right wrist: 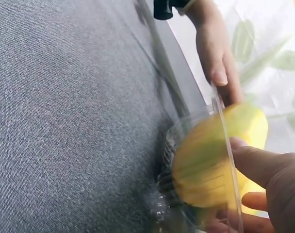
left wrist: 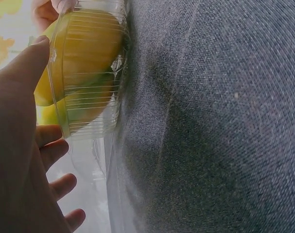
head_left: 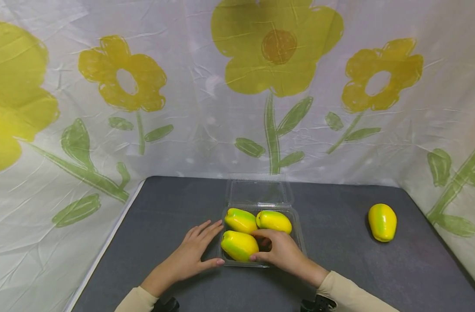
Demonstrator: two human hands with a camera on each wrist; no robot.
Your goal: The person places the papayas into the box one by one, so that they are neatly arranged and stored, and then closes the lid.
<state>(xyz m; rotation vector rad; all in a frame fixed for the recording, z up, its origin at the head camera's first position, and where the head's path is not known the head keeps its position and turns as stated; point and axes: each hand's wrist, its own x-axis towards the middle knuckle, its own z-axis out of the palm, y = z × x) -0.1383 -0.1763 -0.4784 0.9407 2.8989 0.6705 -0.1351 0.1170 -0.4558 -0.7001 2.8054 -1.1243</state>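
A clear plastic box (head_left: 301, 247) holds three yellow oval fruits with green streaks, possibly mangoes or papayas. The front-left fruit (head_left: 239, 246) lies nearest me; behind it are a back-left fruit (head_left: 240, 220) and a back-right fruit (head_left: 274, 221). My right hand (head_left: 282, 251) reaches into the box, with curled thumb and fingers at the right end of the front-left fruit. My left hand (head_left: 192, 251) rests at the box's left side, fingers extended. In the left wrist view its thumb (left wrist: 33, 58) touches the rim.
The box's clear lid (head_left: 258, 193) is folded back behind it. Another yellow fruit (head_left: 382, 222) lies apart at the right of the dark tabletop (head_left: 335, 277). A flower-printed white curtain (head_left: 198, 130) stands behind and at both sides.
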